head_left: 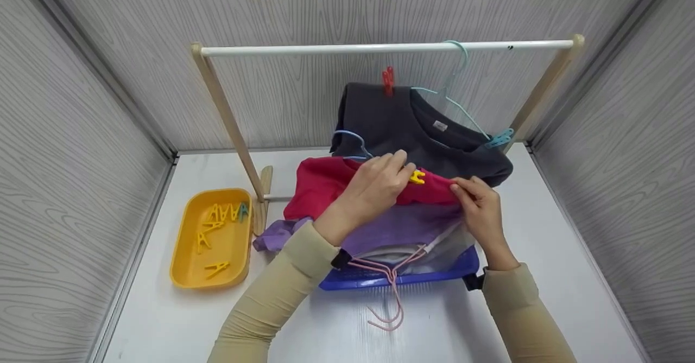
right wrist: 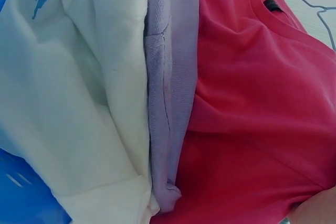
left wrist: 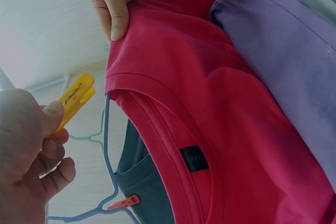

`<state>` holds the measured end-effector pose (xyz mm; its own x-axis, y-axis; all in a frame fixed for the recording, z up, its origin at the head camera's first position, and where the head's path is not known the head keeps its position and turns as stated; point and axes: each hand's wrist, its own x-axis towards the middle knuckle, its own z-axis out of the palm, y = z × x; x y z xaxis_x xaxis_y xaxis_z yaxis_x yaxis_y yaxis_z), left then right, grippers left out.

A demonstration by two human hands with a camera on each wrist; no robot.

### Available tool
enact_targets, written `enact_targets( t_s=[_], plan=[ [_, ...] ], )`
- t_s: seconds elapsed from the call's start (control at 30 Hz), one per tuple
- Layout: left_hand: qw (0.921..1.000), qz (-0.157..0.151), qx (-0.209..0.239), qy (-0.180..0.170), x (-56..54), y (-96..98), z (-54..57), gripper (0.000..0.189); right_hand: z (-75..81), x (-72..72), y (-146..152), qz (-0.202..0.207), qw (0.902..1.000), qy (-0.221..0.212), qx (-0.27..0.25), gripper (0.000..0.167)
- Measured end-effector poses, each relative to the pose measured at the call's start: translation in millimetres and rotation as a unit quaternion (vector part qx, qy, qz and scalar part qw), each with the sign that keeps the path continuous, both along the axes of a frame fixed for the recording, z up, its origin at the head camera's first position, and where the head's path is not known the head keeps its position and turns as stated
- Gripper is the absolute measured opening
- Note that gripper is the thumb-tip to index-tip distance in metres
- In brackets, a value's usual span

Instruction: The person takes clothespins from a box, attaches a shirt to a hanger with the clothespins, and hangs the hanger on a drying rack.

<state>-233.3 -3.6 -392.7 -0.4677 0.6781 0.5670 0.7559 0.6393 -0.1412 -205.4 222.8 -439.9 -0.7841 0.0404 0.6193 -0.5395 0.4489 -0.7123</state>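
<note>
A red T-shirt (head_left: 320,181) hangs on a blue hanger (left wrist: 108,150), its neckline and black label (left wrist: 194,158) facing up. My left hand (head_left: 374,181) pinches a yellow clothespin (left wrist: 77,98) between thumb and fingers, just beside the shirt's collar. At the shirt's right shoulder, my right hand (head_left: 480,208) pinches the fabric between thumb and fingertips. In the right wrist view only a bit of that hand (right wrist: 317,208) shows at the lower corner. Purple cloth (head_left: 391,227) lies right below the red shirt.
A blue basket (head_left: 374,284) holds more clothes and pink hangers (head_left: 392,273). Behind, a dark shirt (head_left: 374,116) with red (head_left: 387,81) and teal (head_left: 500,138) clothespins hangs from a white rail (head_left: 326,50). An orange tray (head_left: 182,249) with several clothespins stands at left.
</note>
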Motion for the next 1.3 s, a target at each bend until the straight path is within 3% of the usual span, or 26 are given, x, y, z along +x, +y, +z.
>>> enact_targets(
  t_s=[0.23, 0.53, 1.1, 1.3],
  plan=[
    [0.999, -0.012, -0.014, 0.041, -4.6, 12.4, 5.7, 0.018, 1.4, 1.0, -1, -0.004, 1.0, 0.005, 0.004, 0.008],
    [0.9942, -0.004, -0.08, 0.072, -7.1, 28.7, 10.1, 0.025, -1.5, -0.1, -1, 0.001, 0.9999, 0.013, 0.003, 0.008],
    [0.986, 0.028, -0.153, 0.059, -3.1, 44.3, 17.0, 0.031, -1.1, 3.2, -4, 0.014, 0.9995, 0.022, 0.015, 0.009],
    [0.984, 0.04, -0.17, 0.036, -2.0, 48.1, 19.6, 0.031, -2.2, 3.8, -4, 0.019, 0.9994, 0.022, 0.019, 0.01]
  ],
)
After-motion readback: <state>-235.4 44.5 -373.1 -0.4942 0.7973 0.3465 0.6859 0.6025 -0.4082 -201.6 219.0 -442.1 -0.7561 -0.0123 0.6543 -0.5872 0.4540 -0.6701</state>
